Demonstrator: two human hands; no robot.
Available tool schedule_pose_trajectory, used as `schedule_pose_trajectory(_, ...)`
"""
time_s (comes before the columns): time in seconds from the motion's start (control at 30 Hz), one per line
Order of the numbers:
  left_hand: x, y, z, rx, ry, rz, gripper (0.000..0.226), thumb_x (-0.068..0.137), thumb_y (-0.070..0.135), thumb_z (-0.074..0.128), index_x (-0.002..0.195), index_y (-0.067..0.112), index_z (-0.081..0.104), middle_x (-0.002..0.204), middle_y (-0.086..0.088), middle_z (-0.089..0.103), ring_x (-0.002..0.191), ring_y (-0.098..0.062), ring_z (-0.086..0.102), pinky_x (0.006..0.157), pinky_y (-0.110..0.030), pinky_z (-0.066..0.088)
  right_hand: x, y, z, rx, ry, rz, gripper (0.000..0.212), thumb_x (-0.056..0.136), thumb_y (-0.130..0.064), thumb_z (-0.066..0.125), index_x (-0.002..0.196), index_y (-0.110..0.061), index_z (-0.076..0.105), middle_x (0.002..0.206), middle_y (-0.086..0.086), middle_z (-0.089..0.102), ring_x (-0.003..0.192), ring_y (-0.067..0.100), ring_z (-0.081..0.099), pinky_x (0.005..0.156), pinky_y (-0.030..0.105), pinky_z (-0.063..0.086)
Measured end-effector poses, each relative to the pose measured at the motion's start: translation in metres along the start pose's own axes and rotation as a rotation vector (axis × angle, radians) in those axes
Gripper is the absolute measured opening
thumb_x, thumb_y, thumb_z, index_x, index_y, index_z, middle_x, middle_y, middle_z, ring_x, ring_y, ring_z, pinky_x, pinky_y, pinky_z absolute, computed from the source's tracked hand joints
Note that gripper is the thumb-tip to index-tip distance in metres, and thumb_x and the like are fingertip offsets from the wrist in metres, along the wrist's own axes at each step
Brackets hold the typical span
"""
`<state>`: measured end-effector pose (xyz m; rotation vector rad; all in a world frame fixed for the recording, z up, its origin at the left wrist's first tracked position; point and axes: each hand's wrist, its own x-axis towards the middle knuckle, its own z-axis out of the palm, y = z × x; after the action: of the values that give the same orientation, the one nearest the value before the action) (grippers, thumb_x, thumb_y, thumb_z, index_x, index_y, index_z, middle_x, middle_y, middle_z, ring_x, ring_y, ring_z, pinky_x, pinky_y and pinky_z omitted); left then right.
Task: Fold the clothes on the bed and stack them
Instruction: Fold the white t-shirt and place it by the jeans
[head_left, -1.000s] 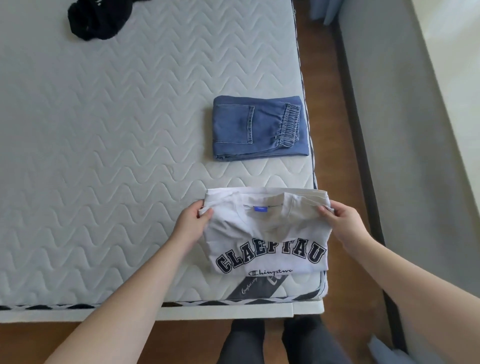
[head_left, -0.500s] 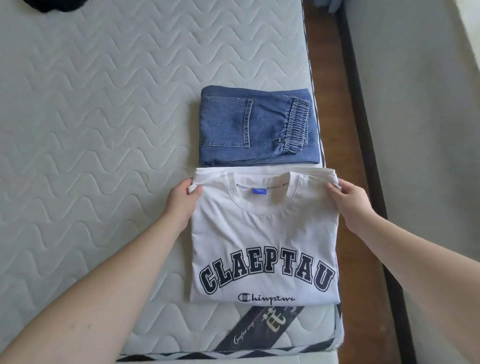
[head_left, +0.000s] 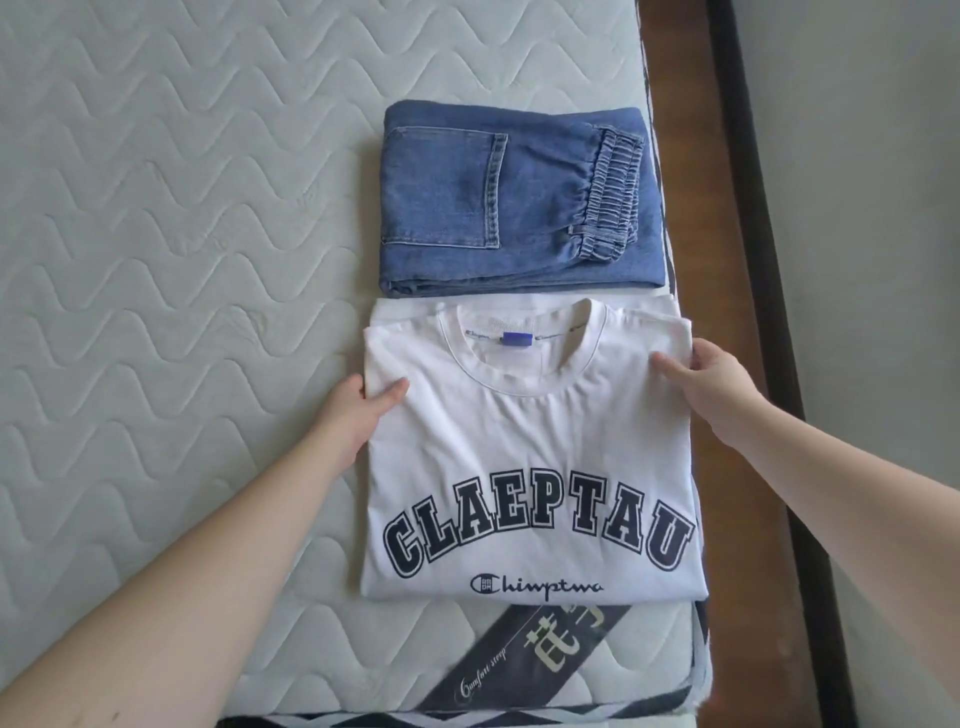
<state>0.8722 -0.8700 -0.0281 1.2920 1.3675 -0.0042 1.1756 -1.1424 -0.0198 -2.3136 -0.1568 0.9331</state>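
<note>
Head view is showing the folded white T-shirt (head_left: 530, 447) now lying near the mattress (head_left: 156, 260) corner, its collar edge just beside the folded jeans (head_left: 514, 202), having been carried up toward them over the last second. The left hand (head_left: 358, 415) and right hand (head_left: 711, 384) are pinching its two sides, thumbs on top, so stacking it on the jeans is probably coming next.
</note>
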Motion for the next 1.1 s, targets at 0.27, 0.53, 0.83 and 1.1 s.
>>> schedule_pose_trajectory(0.27,-0.077,-0.053,-0.002,0.013,-0.126,-0.123,0.043,0.085,0.012,0.075,0.124,0.005,0.059,0.114,-0.012,0.070,0.100,-0.023,0.068,0.085,-0.034,0.054,-0.084,0.044,0.001,-0.160,-0.172,0.083,0.024,0.086,-0.048,0.069,0.079,-0.027,0.060,0.080,-0.005,0.070,0.068,0.010,0.064,0.053,0.025,0.048)
schedule_pose_trajectory(0.53,-0.134,-0.105,-0.006,0.060,-0.165,-0.212,0.030,0.086,0.010,0.074,0.112,0.014,0.060,0.105,-0.001,0.071,0.091,-0.016,0.066,0.072,-0.028,0.054,-0.161,0.100,0.016,-0.067,-0.319,0.262,0.029,0.082,-0.042,0.075,0.096,-0.018,0.067,0.090,0.000,0.073,0.079,0.020,0.071,0.067,0.033,0.061)
schedule_pose_trajectory(0.83,-0.155,-0.140,-0.005,0.201,0.031,-0.134,0.017,0.093,0.021,0.067,0.100,0.009,0.058,0.094,-0.007,0.069,0.059,-0.015,0.061,0.057,-0.025,0.049,-0.186,0.129,0.021,-0.031,-0.141,0.176,0.023,0.090,-0.038,0.067,0.090,-0.015,0.064,0.079,0.003,0.071,0.060,0.016,0.067,0.050,0.024,0.047)
schedule_pose_trajectory(1.1,-0.169,-0.148,0.003,0.459,0.294,0.058,0.037,0.087,0.021,0.073,0.114,0.002,0.056,0.105,-0.016,0.063,0.095,-0.036,0.060,0.079,-0.040,0.046,-0.199,0.134,0.038,-0.245,0.111,0.191,0.038,0.087,-0.046,0.067,0.107,-0.018,0.053,0.105,0.004,0.062,0.089,0.023,0.060,0.072,0.039,0.049)
